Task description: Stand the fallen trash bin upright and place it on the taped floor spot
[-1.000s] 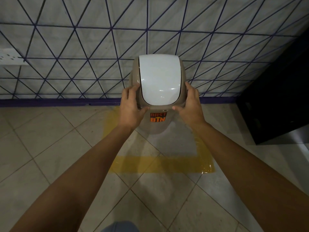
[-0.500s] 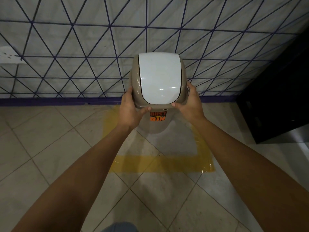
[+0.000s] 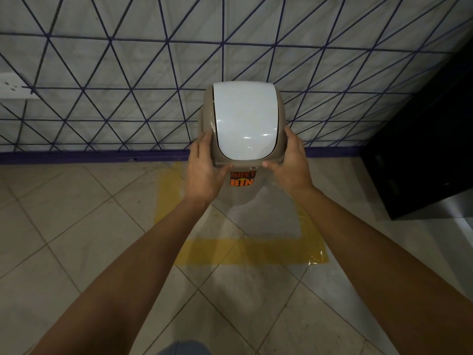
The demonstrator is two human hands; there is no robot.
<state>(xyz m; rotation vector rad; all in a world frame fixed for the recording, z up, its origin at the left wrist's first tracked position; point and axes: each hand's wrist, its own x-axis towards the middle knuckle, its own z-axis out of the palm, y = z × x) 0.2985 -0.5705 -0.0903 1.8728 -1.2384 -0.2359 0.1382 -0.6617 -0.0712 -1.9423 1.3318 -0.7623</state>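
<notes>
- Gripping the trash bin (image 3: 242,190) from both sides, the person holds it upright at the rim of its beige top section, seen from above.
- The left hand (image 3: 203,172) wraps the left side of the top, fingers pressed together and laid flat along the beige rim, thumb reaching onto the front edge just under the lid.
- The right hand (image 3: 291,162) mirrors it on the right side, fingers close together and curved around the rim, thumb tip resting on the front edge.
- The white swing lid (image 3: 245,121) faces up and is closed, with two small light reflections near its front.
- An orange label (image 3: 242,178) reading "DUST BIN" shows on the bin's front, between the two thumbs.
- The bin stands inside the yellow tape outline (image 3: 253,254) on the tiled floor (image 3: 76,239), toward the back of the marked square and near the wall (image 3: 128,73); whether its base touches the floor I cannot tell, since the top hides it.
- The wall behind is pale with a purple triangle grid and a purple skirting strip.
- A dark cabinet (image 3: 422,149) stands to the right, apart from the tape.
</notes>
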